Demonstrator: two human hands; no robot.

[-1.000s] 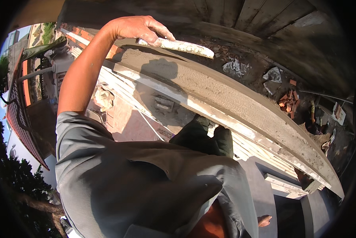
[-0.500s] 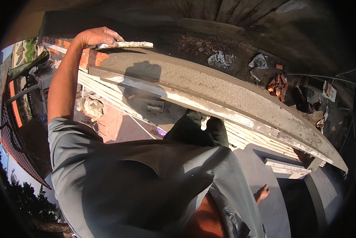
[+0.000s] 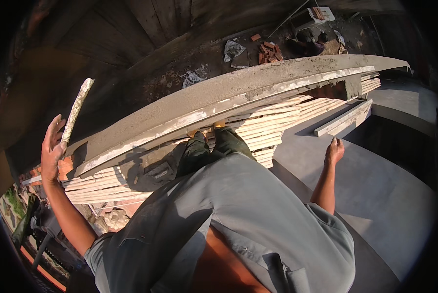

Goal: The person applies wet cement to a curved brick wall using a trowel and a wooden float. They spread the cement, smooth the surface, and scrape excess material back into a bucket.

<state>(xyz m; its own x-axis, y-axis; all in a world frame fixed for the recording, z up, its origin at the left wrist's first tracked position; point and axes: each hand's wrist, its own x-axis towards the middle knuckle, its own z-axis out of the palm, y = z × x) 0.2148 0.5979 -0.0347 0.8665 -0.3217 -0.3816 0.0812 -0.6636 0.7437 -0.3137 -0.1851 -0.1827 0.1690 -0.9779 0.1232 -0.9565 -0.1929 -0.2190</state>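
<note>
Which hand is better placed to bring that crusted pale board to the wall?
Probably the left. The left hand holds the crusted pale board close to the left end of the mortar-coated wall; the right hand shows no tool and is over the smooth grey surface.

Brick wall (image 3: 65, 167): rough grey mortar (image 3: 204, 94) along its top.
</note>
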